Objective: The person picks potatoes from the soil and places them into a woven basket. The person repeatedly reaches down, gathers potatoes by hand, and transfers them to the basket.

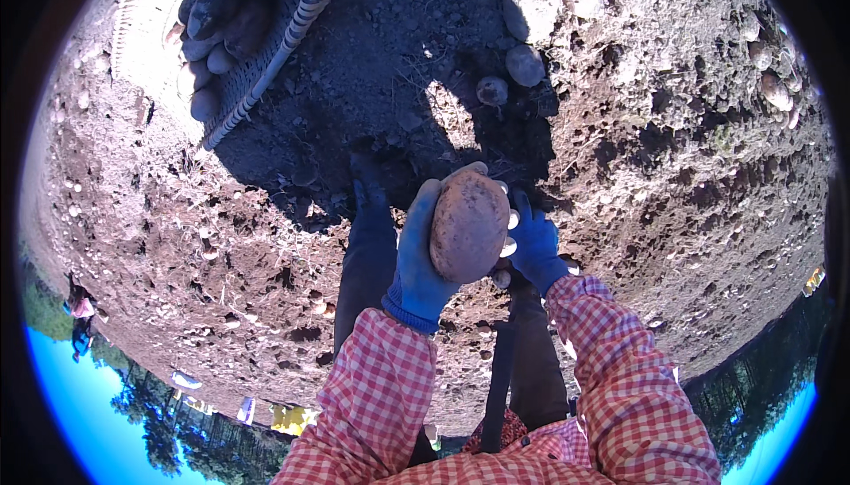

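Note:
A large, soil-dusted potato rests in my left hand, which wears a blue work glove and curls its fingers around the far side. My right hand, also in a blue glove, is just to the right of this potato with its back towards me. Its fingers are partly hidden, so what they hold or touch is unclear. Small rounded potatoes or stones show below, between the hands. Ahead, two rounded potatoes lie on shaded soil, near a larger sunlit one.
At upper left a woven basket holds several potatoes. My legs stand apart on loose, clodded soil. More potatoes lie at far right. Another person is far off at the left, and yellow sacks show behind.

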Motion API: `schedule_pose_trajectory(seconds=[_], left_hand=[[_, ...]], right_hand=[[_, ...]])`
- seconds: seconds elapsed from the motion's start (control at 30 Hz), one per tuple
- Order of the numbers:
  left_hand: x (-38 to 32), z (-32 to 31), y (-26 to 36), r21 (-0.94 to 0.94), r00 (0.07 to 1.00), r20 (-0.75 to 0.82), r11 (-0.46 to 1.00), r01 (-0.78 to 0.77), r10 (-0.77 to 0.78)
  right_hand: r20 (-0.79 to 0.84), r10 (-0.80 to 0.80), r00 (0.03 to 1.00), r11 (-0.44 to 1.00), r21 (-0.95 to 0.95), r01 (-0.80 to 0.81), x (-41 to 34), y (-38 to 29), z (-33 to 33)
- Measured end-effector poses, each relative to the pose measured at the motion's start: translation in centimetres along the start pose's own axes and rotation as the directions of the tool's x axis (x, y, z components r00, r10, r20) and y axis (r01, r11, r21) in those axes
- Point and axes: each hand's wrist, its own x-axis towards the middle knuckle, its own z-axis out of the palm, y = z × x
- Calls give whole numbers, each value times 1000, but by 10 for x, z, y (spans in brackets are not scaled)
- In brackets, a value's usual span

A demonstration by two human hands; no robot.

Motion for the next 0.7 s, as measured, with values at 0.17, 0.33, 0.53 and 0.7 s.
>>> schedule_pose_trajectory(seconds=[0.17, 0.33, 0.53, 0.7], left_hand=[[-3, -5, 16, 26, 998, -13, 998, -58, 58], [-2, -6, 17, 539, 934, -269, 841, -54, 233], [9, -12, -21, 537, 826, -528, 831, 141, 201], [-4, 30, 49, 324, 936, 62, 880, -346, 345]], right_hand=[[14, 171, 985, 787, 600, -145, -18, 43, -2], [341, 349, 873, -553, 827, -102, -33, 33, -76], [73, 247, 966, -285, 959, 1, -1, -36, -166], [-217, 135, 967, -147, 960, 236, 82, -71, -227]])
